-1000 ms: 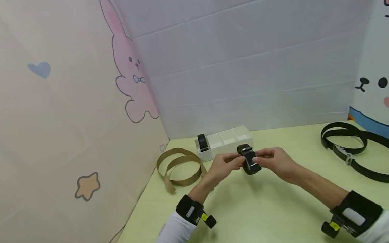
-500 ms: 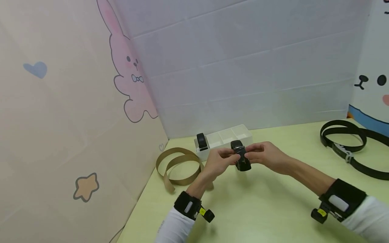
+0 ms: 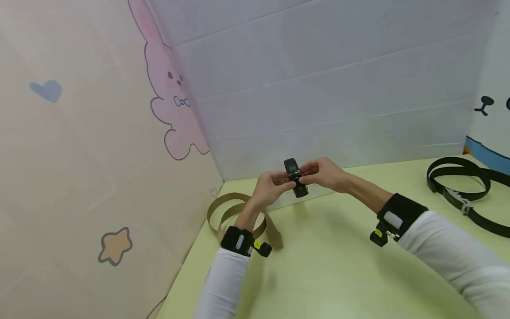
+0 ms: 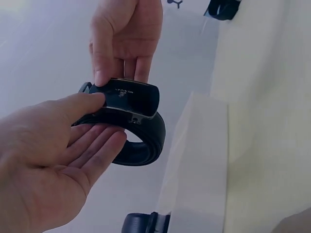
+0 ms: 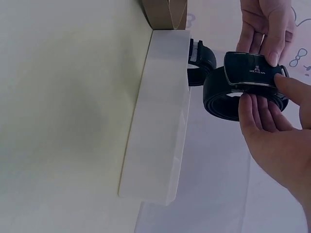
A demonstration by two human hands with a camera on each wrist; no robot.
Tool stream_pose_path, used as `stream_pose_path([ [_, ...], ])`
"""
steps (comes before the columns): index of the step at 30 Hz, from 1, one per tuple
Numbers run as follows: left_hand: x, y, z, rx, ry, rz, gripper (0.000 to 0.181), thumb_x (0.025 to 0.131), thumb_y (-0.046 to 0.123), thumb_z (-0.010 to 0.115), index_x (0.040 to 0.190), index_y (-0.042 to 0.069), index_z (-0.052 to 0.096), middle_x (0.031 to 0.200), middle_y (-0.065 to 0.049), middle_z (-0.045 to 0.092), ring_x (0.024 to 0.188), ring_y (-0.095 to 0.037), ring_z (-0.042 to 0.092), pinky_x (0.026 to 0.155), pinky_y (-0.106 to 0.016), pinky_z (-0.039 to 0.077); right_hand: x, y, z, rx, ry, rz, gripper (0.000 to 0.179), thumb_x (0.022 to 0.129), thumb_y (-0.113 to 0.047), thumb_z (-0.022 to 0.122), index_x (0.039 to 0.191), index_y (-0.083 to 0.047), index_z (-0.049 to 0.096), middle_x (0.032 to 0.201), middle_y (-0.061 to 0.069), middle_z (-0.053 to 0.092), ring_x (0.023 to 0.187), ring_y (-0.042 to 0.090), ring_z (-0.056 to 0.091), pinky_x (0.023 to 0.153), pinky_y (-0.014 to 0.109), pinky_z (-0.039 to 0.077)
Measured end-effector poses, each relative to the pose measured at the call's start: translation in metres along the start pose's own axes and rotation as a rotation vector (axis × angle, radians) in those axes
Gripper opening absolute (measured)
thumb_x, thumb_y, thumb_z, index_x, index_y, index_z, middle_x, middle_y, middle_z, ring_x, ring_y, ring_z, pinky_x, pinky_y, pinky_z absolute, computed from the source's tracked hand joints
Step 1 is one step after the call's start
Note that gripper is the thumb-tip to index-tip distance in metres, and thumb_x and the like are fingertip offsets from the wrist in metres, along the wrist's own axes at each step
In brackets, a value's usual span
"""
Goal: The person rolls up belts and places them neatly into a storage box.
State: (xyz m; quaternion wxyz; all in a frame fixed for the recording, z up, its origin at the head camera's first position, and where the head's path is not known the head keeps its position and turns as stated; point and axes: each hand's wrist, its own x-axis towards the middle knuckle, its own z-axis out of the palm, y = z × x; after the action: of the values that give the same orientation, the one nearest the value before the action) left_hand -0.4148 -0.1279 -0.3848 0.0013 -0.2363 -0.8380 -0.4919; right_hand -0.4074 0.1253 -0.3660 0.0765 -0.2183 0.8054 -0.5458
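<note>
Between both hands is a rolled-up black belt (image 3: 295,177) with a glossy plate buckle (image 4: 129,98), held up in the air. My left hand (image 3: 267,191) pinches it from the left, thumb on the buckle end and fingers behind. From the other side my right hand (image 3: 327,175) pinches the same roll, its thumb at the buckle (image 5: 252,69). The roll overlaps the white compartment box (image 5: 158,121) in the head view and stands apart above its open side in the wrist views. A second rolled black belt (image 5: 200,60) sits in an end compartment.
A loosely coiled tan belt (image 3: 275,232) lies by the left forearm, partly hidden. On the right lies a loose black belt (image 3: 458,170) with a silver buckle (image 3: 458,200). Fabric-covered walls (image 3: 338,97) stand behind and left of the table (image 3: 318,266).
Both hands have carried the rolled belt away from the body and slightly left, from in front of the box to over it. The forearms now reach further forward.
</note>
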Motion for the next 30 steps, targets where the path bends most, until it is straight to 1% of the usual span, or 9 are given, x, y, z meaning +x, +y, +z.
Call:
stream_pose_path([
  [3, 0.013, 0.001, -0.012, 0.047, 0.03, -0.006, 0.028, 0.105, 0.021, 0.084, 0.131, 0.01, 0.083, 0.123, -0.012, 0.085, 0.115, -0.029, 0.082, 0.098, -0.042, 0.065, 0.018, -0.006, 0.002, -0.045, 0.027, -0.025, 0.053, 0.112, -0.011, 0.071, 0.157, 0.012, 0.055, 0.149, 0.034, 0.067, 0.14, 0.045, 0.068, 0.118, 0.053, 0.058],
  [6, 0.023, 0.002, -0.019, 0.101, 0.057, -0.019, 0.029, 0.105, 0.02, 0.083, 0.132, 0.008, 0.082, 0.124, -0.013, 0.084, 0.117, -0.031, 0.081, 0.1, -0.045, 0.065, 0.033, -0.007, 0.004, -0.087, 0.051, -0.045, 0.052, 0.112, -0.01, 0.07, 0.156, 0.012, 0.056, 0.15, 0.035, 0.066, 0.142, 0.048, 0.066, 0.12, 0.057, 0.056],
  [10, 0.032, -0.002, -0.02, 0.189, 0.113, -0.027, 0.029, 0.104, 0.016, 0.083, 0.131, 0.004, 0.081, 0.122, -0.016, 0.084, 0.116, -0.034, 0.082, 0.103, -0.05, 0.066, 0.051, 0.0, 0.011, -0.136, 0.081, -0.072, 0.048, 0.111, -0.008, 0.07, 0.153, 0.012, 0.059, 0.146, 0.035, 0.068, 0.138, 0.049, 0.067, 0.116, 0.059, 0.057],
  [12, 0.035, -0.006, -0.019, 0.233, 0.144, -0.023, 0.029, 0.104, 0.013, 0.083, 0.131, 0.002, 0.081, 0.121, -0.018, 0.085, 0.115, -0.035, 0.083, 0.102, -0.049, 0.067, 0.06, 0.005, 0.017, -0.146, 0.101, -0.085, 0.044, 0.111, -0.006, 0.07, 0.15, 0.013, 0.061, 0.143, 0.034, 0.069, 0.135, 0.049, 0.068, 0.115, 0.058, 0.058],
  [15, 0.038, -0.012, -0.014, 0.283, 0.181, -0.007, 0.029, 0.104, 0.007, 0.081, 0.132, 0.0, 0.081, 0.12, -0.021, 0.084, 0.114, -0.036, 0.085, 0.1, -0.047, 0.068, 0.069, 0.014, 0.026, -0.151, 0.135, -0.1, 0.04, 0.109, -0.004, 0.071, 0.145, 0.013, 0.064, 0.139, 0.034, 0.072, 0.131, 0.049, 0.071, 0.112, 0.057, 0.059],
  [18, 0.039, -0.017, -0.004, 0.341, 0.219, 0.009, 0.028, 0.104, 0.003, 0.079, 0.132, 0.0, 0.081, 0.12, -0.021, 0.085, 0.112, -0.036, 0.085, 0.098, -0.044, 0.069, 0.071, 0.023, 0.033, -0.149, 0.164, -0.102, 0.038, 0.109, -0.002, 0.071, 0.143, 0.014, 0.064, 0.138, 0.034, 0.072, 0.13, 0.049, 0.071, 0.112, 0.057, 0.06],
  [22, 0.034, -0.024, 0.011, 0.408, 0.265, -0.002, 0.028, 0.105, 0.002, 0.077, 0.133, -0.001, 0.078, 0.12, -0.021, 0.085, 0.11, -0.036, 0.085, 0.096, -0.044, 0.069, 0.071, 0.035, 0.04, -0.16, 0.159, -0.1, 0.038, 0.109, -0.002, 0.069, 0.143, 0.014, 0.063, 0.14, 0.035, 0.071, 0.132, 0.049, 0.071, 0.112, 0.056, 0.06],
  [26, 0.03, -0.031, 0.026, 0.478, 0.277, -0.002, 0.03, 0.105, 0.002, 0.077, 0.134, -0.003, 0.074, 0.12, -0.023, 0.084, 0.112, -0.039, 0.083, 0.099, -0.048, 0.067, 0.066, 0.045, 0.043, -0.183, 0.143, -0.09, 0.038, 0.109, -0.003, 0.07, 0.143, 0.013, 0.063, 0.139, 0.034, 0.072, 0.131, 0.049, 0.072, 0.109, 0.055, 0.062],
  [30, 0.025, -0.035, 0.038, 0.521, 0.27, -0.012, 0.032, 0.104, 0.0, 0.078, 0.135, -0.005, 0.07, 0.12, -0.026, 0.082, 0.113, -0.042, 0.082, 0.097, -0.049, 0.068, 0.062, 0.055, 0.045, -0.243, 0.132, -0.081, 0.038, 0.109, -0.004, 0.071, 0.142, 0.013, 0.065, 0.137, 0.033, 0.075, 0.129, 0.049, 0.075, 0.104, 0.054, 0.065],
])
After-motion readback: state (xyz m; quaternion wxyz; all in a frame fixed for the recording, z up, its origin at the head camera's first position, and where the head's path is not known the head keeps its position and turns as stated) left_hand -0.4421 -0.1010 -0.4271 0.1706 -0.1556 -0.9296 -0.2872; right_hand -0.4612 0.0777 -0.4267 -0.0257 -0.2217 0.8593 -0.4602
